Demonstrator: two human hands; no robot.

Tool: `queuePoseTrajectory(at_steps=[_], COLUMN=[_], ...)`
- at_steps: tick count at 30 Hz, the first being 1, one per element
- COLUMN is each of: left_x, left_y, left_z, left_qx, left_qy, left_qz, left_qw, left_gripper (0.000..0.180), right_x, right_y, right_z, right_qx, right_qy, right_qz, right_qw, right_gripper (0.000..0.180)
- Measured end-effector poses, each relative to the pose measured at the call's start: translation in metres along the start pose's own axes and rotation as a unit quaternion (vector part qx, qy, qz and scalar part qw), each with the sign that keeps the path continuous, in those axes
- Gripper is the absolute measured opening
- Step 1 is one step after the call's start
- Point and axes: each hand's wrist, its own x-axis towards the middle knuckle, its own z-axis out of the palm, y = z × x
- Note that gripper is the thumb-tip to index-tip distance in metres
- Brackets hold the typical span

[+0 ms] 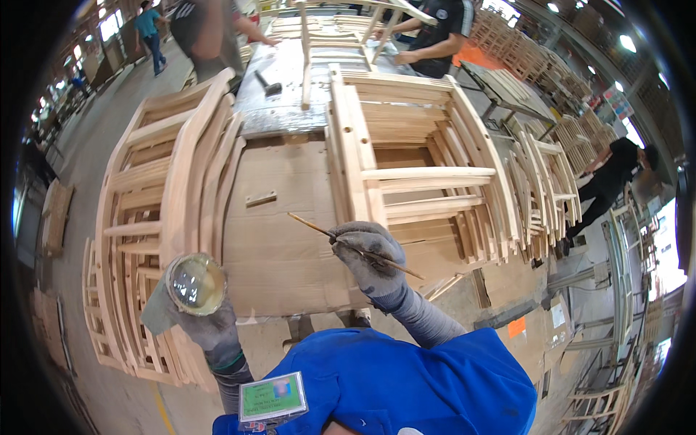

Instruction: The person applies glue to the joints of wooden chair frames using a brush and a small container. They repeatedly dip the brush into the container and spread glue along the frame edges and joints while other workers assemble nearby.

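Observation:
My left hand (206, 326), gloved in grey, is closed around a round clear container (196, 283) with pale yellowish contents, in front of the left stack of frames. A thin brown stick (308, 222) is pinched in my gloved right hand (371, 259); its tip points left over the cardboard-covered tabletop (279, 268). On that cardboard lies a small wooden piece (261, 199) with holes. Bare wooden chair frames lean together on the left (181, 163), and another stack of frames (428, 174) stands just beyond my right hand.
A black-headed hammer (270, 88) rests on the silvery table (279, 119) ahead. Across it, two people (210, 36) (438, 43) work around a raised wooden frame (306, 65). More frames (544, 192) stand to the right, near a person in black (612, 177). Someone in teal (150, 32) is far left.

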Motion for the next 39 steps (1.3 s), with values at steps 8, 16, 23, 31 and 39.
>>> queuePoseTrajectory(at_steps=[8, 16, 23, 31, 39], left_x=[-0.045, -0.058, -0.064, -0.069, -0.073], left_y=[-0.085, -0.135, -0.148, -0.144, -0.147], left_z=[0.026, 0.047, 0.063, 0.070, 0.063], left_qx=[0.047, 0.030, 0.026, 0.055, 0.106], left_qy=[0.001, -0.010, -0.024, 0.023, 0.084], left_qz=[-0.046, -0.059, -0.050, 0.025, 0.072], left_qw=[0.998, 0.998, 0.998, 0.998, 0.988], left_gripper=[0.049, 0.052, 0.053, 0.048, 0.049], right_x=[-0.005, -0.018, -0.013, -0.018, -0.010], right_y=[0.030, 0.052, 0.058, 0.072, 0.076], right_z=[-0.144, -0.218, -0.236, -0.250, -0.240], right_qx=[-0.090, -0.091, -0.090, -0.047, 0.092], right_qy=[0.097, 0.114, 0.100, 0.111, 0.136], right_qz=[-0.016, 0.044, 0.030, 0.063, 0.129], right_qw=[0.991, 0.988, 0.990, 0.991, 0.978], right_gripper=[0.020, 0.017, 0.017, 0.019, 0.019])
